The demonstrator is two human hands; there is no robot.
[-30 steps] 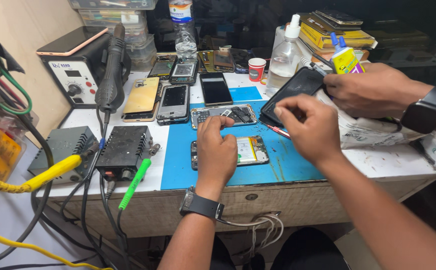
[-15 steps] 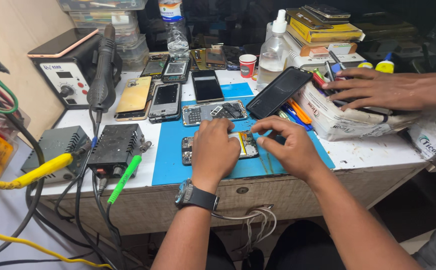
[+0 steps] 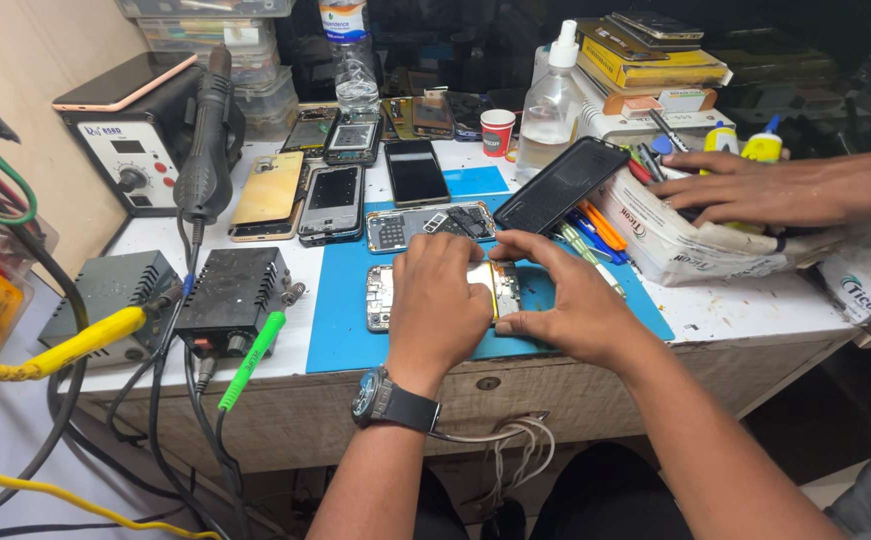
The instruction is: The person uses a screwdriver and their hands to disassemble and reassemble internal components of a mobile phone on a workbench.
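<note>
An opened phone [image 3: 382, 297] with its circuit boards and battery showing lies on a blue work mat [image 3: 348, 335] near the bench's front edge. My left hand [image 3: 438, 308], a black watch on its wrist, rests curled over the phone's middle and hides most of it. My right hand [image 3: 568, 300] grips the phone's right end, thumb at the near edge and fingers over the far edge. A second opened phone [image 3: 431, 225] lies just behind them on the mat.
A co-worker's hand [image 3: 756, 188] reaches into a white bag [image 3: 676, 245] of tools at the right. A black phone [image 3: 561, 183] leans against it. Several phones [image 3: 334, 200], a hot-air station [image 3: 131, 150], two grey boxes [image 3: 231, 290], cables and a spray bottle [image 3: 553, 100] crowd the bench.
My right hand came down from near the black phone onto the opened phone's right end. The co-worker's hand let go of the black phone and went into the white bag.
</note>
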